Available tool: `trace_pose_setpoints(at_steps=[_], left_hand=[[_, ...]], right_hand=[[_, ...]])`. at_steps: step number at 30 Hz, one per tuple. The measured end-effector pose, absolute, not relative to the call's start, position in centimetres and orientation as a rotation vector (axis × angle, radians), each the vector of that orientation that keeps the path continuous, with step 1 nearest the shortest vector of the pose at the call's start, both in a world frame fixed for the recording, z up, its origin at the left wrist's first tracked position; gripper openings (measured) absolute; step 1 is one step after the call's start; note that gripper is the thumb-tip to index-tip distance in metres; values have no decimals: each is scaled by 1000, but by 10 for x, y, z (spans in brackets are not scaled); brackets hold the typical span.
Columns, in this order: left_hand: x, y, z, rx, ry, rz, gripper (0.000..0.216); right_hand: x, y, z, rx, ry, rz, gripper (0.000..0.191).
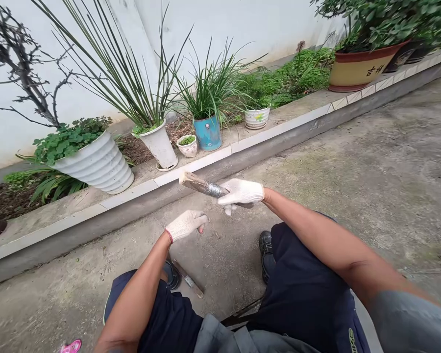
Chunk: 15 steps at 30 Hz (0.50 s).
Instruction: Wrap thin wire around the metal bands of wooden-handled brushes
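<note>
My right hand (240, 192), in a white knit glove, is closed around a thick wooden stick (196, 182). Silvery wire or tape is wound about the stick near my fingers, and its pale cut end points up and to the left. The far part of the stick is mostly covered by my glove. To the lower left hovers my gloved left hand (186, 224), apart from the stick, with its fingers curled in. A small reddish spot shows at those fingertips; I cannot make out what it is. On the ground by my left foot lies a second wooden piece (188, 279) with a silvery band.
A low tiled ledge (194, 167) runs across in front of me. On it stand a ribbed white pot (99, 164), a tall white pot (159, 144), a blue pot (208, 133) and a yellow pot (356, 71). A pink object (71, 346) lies at lower left.
</note>
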State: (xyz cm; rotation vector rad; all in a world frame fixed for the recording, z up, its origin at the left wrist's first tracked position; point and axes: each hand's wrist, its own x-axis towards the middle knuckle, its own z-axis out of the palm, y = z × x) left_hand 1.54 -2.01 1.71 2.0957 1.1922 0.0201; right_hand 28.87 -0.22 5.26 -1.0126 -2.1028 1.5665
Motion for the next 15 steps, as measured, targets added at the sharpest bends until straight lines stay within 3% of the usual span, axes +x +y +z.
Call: trace_pose_setpoints(at_steps=[7,10,15], left_hand=[[6,-8,28,2119,1199,10,40],[4,-10,24,2141,1258,-106,41],[15,-23,15,2140,1221,-247,40]], right_hand=[[286,-5,43,-985,-2753,1847,47],[271,-5,20,-1324,-3017,1535,39],[257,13,1,-1771,-3068,705,15]])
